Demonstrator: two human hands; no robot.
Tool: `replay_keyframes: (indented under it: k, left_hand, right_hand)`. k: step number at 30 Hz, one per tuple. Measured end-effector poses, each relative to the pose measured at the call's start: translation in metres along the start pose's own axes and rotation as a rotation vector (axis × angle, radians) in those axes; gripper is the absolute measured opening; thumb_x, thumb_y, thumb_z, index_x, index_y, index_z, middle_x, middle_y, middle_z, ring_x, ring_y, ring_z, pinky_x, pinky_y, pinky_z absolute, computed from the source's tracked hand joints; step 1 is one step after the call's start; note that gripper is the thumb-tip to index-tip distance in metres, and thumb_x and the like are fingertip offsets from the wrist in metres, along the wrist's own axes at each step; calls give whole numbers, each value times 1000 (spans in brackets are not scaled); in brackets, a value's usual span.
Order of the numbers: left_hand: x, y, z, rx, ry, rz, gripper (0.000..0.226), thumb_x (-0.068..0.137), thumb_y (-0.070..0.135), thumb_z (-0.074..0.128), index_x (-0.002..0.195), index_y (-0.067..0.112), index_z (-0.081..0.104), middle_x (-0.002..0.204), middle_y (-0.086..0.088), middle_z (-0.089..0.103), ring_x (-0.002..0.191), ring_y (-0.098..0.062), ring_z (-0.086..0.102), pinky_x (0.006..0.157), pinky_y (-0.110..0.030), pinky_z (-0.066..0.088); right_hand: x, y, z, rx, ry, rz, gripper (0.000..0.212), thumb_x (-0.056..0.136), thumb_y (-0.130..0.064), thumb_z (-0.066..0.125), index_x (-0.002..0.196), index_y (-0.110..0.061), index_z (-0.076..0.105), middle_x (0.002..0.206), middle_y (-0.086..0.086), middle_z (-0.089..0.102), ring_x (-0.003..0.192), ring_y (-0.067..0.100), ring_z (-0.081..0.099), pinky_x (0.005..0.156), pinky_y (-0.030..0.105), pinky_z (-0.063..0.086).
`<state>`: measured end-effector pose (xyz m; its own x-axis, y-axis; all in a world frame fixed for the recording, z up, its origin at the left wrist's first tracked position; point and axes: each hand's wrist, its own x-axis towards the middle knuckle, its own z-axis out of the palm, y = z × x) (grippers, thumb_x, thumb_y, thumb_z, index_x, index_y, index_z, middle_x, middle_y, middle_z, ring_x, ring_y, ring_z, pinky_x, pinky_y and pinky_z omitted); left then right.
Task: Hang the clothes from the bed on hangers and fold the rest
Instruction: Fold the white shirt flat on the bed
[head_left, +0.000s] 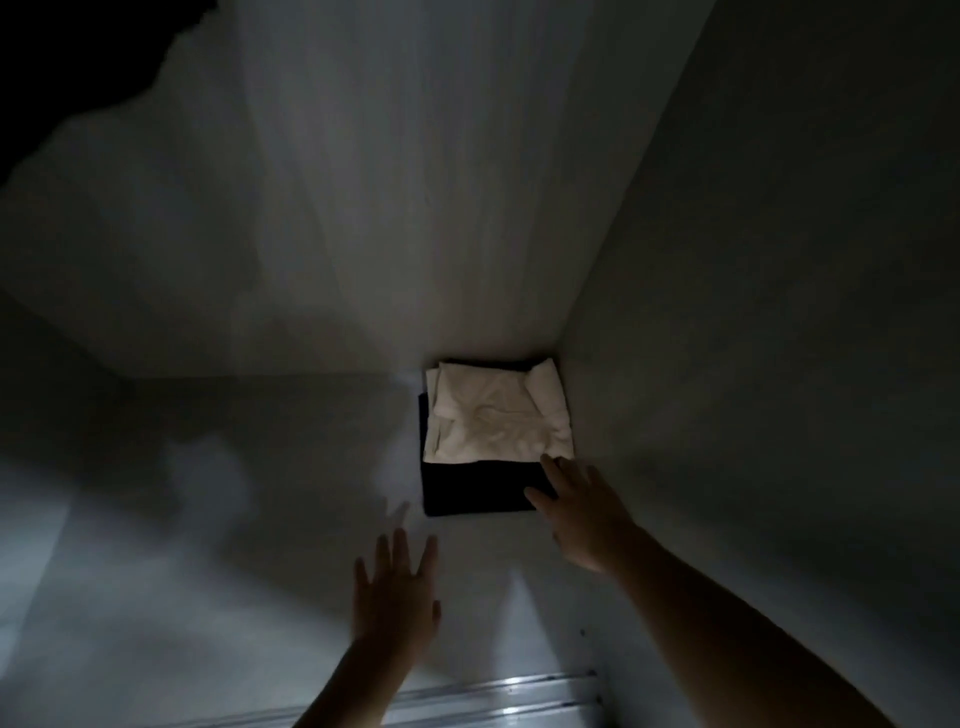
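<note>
1. Sliding-door track (498, 696): pale metal rails across the near edge of a dim wardrobe compartment, with both forearms reaching in over them.
2. Left hand (395, 597): fingers straight and spread, holding nothing, over the bare compartment floor (208, 519). Whether the palm touches the floor cannot be told.
3. Right hand (582, 514): fingers extended and apart, gripping nothing. The fingertips lie at the near right corner of the stack, on the dark layer and just short of the white one.
4. Dark folded garment (472, 488): the bottom layer, flat on the floor, with its near strip showing in front of the layer above.
5. White folded garment (493, 415): the top layer, creased, set back on the dark one. The stack sits in the far right corner, against the side wall (779, 260) and close to the back wall (363, 208).
6. Risks, as a judgement: a push or drag from the right fingertips could slide the white layer off square or open its folds, since only its own weight holds it. The poor light could also hide a crooked edge.
</note>
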<state>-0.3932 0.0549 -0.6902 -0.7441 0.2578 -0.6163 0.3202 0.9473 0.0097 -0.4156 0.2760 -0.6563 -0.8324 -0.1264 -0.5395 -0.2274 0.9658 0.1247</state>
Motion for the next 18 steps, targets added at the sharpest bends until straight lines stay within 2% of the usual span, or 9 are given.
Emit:
replay_keyframes:
  k: [4,12,18]
  left_hand:
    - [-50,-8,-40,6,13,-35,66,99,39,32,150,23,-6,158,-14,0,145,-32,1,114,-47,12]
    - [-154,-7,-127,-18,149,-57,63,97,37,34,151,23,5,156,-9,11,144,-26,9,112,-42,17]
    - [-242,9,-162,-9,244,114,61,94,36,37,149,22,16,153,-5,21,140,-19,16,108,-33,21]
  right_hand:
    - [-45,-18,-37,91,4,0,51,96,-16,40,146,-13,28,156,20,0,143,36,6,113,49,11]
    - [-156,-32,-127,90,-14,79,52,97,-19,36,147,-10,24,156,22,-4,144,35,1,114,48,9]
    - [-265,-67,-161,175,48,203,52,96,-17,38,146,-9,25,156,22,-2,144,35,2,115,47,7]
